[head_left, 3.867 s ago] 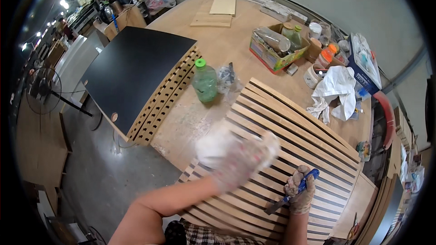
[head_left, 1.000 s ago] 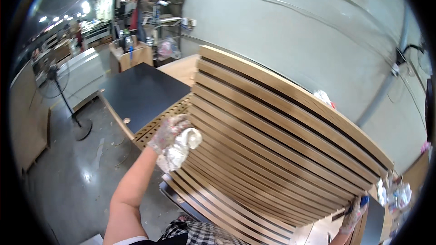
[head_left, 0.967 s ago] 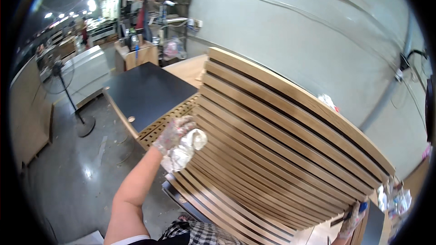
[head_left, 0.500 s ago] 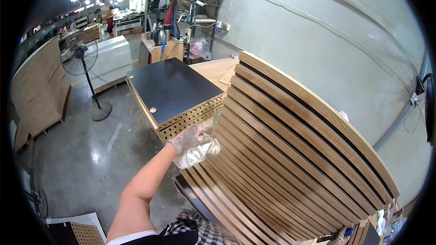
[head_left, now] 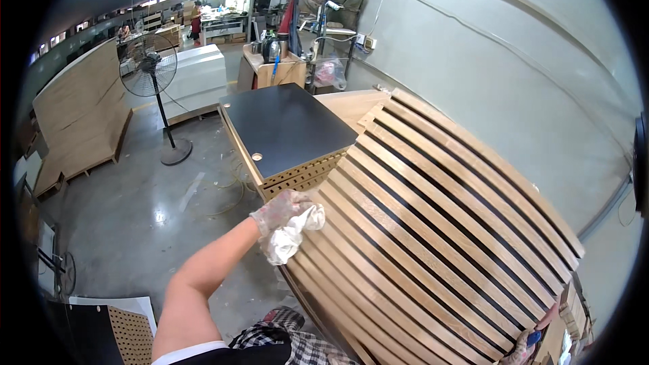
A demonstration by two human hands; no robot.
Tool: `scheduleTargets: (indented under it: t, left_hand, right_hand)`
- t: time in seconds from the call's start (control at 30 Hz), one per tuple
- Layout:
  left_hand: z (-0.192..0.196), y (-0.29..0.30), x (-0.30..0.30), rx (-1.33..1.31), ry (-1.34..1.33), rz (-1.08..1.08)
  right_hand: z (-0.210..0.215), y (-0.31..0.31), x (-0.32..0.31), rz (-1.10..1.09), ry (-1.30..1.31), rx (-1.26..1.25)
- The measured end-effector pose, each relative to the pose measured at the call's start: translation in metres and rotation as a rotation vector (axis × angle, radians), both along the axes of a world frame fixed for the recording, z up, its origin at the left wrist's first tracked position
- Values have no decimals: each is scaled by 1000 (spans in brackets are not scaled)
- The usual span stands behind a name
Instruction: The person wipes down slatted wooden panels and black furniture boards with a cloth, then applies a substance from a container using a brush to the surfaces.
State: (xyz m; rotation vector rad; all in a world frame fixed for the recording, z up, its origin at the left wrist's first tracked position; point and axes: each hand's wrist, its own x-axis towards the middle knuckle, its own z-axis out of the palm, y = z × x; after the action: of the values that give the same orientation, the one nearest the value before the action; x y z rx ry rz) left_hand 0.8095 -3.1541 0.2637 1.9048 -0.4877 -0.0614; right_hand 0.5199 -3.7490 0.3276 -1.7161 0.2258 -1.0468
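A wide slatted wooden panel (head_left: 405, 209), with pale slats and dark grooves between them, fills the middle and right, lying at a tilt. My left hand (head_left: 280, 209), in a thin patterned glove, is closed at the panel's left end. Bunched in it is a crumpled white cloth (head_left: 291, 238), which lies against the panel's edge. At the lower right, my right hand (head_left: 520, 350) is gloved too and closed around the panel's near right corner. Something small and blue (head_left: 534, 336) shows beside that hand; I cannot make out what it is.
Beyond my left hand, a black board (head_left: 291, 125) lies on top of perforated-edge boards. A standing fan (head_left: 150, 67) is at the left near a large wooden panel (head_left: 81, 115). A grey wall (head_left: 500, 54) runs along the right. Another perforated black board (head_left: 101, 328) lies at lower left.
The slatted panel has tipped, its slatted face turning more upward and its far edge dropping lower. My right hand shows more at the corner. The whole view has swung a little left.
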Motion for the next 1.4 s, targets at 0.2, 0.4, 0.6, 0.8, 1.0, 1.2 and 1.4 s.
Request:
scheduleTargets:
  t: [0.2, 0.4, 0.6, 0.8, 1.0, 1.2, 1.4]
  left_hand:
    - [6, 113, -16, 164, 152, 104]
    - [-37, 267, 32, 179, 238, 260]
    - [-94, 461, 127, 375, 81, 332]
    - [-101, 570, 202, 390, 314, 311]
    - [-111, 617, 275, 603, -49, 85]
    - [-135, 636, 332, 971, -258, 72]
    - [-39, 575, 304, 289, -187, 704]
  right_hand:
    - [3, 99, 80, 98, 158, 104]
    - [-9, 227, 182, 160, 270, 164]
    - [-21, 373, 304, 235, 442, 100]
    - [-49, 478, 388, 362, 539, 345]
    - [-106, 489, 441, 245, 690, 148]
    - [-115, 525, 475, 244, 887, 168]
    - [-155, 481, 491, 218, 735, 27]
